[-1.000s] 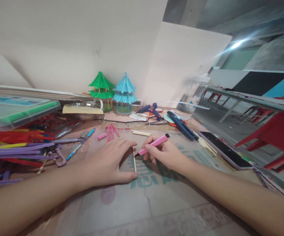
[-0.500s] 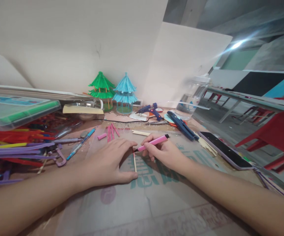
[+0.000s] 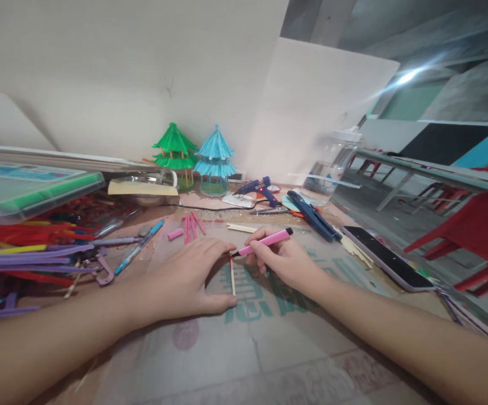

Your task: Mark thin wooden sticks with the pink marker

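Between the thumb and forefinger of my left hand (image 3: 188,275) a short wooden stick (image 3: 233,279) is held lengthwise, its far end coloured pink. My right hand (image 3: 283,260) grips a pink marker (image 3: 264,242), whose dark tip touches the stick near its far end. Both hands rest over a translucent plastic sheet (image 3: 277,349) with green print. Beyond my left hand lie several pink sticks (image 3: 193,226) and the pink marker cap (image 3: 175,234). A few plain sticks (image 3: 242,228) lie just past my right hand.
Green (image 3: 174,149) and blue pagoda models (image 3: 215,160) stand at the back, beside a glue gun (image 3: 260,190). Rightward lie a dark blue cutting tool (image 3: 312,215), a phone (image 3: 387,259) and a clear jug (image 3: 330,163). Pipe cleaners (image 3: 32,259), a blue pen (image 3: 139,247) and a plastic case (image 3: 36,188) crowd the left.
The marker in my right hand has shifted slightly right and up, its tip still by the stick's far end. My left hand keeps its place.
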`<state>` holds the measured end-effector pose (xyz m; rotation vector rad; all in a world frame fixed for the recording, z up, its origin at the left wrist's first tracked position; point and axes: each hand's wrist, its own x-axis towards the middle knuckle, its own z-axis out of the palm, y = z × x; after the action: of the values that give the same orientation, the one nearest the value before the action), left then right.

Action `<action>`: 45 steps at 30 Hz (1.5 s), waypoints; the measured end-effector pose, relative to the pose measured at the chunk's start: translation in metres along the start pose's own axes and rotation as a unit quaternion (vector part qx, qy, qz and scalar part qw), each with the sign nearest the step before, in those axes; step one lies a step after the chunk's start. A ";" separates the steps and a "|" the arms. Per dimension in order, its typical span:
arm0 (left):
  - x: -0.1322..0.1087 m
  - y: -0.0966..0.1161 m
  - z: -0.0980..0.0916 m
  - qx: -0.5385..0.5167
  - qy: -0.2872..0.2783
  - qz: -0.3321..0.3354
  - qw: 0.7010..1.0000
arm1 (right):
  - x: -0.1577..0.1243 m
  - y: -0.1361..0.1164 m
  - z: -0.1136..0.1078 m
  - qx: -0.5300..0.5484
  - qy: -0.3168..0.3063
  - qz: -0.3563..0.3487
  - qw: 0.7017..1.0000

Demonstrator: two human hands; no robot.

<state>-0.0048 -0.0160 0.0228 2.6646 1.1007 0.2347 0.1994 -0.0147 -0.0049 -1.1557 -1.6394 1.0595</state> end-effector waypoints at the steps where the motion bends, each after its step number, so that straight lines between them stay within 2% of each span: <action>1: 0.000 0.000 0.000 -0.002 0.000 0.001 1.000 | 0.000 0.000 0.000 -0.004 0.004 0.000 1.000; 8: 0.001 -0.001 0.000 -0.008 0.009 0.016 1.000 | 0.001 0.000 0.001 -0.020 0.001 0.008 1.000; 19: 0.001 -0.003 0.004 -0.003 0.001 -0.004 1.000 | 0.000 0.000 0.000 0.007 -0.020 0.019 1.000; 24: 0.001 -0.002 0.003 -0.005 -0.003 0.001 1.000 | 0.001 0.001 0.000 0.000 -0.005 -0.002 1.000; 32: 0.001 -0.004 0.004 -0.012 0.007 -0.009 1.000 | -0.002 0.001 -0.001 0.011 -0.046 0.016 0.999; 45: 0.001 -0.004 0.003 -0.019 0.004 0.007 1.000 | 0.000 -0.004 0.001 -0.011 -0.011 0.010 1.000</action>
<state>-0.0058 -0.0134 0.0186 2.6417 1.0693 0.2661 0.1978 -0.0161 -0.0012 -1.1817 -1.6640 1.0721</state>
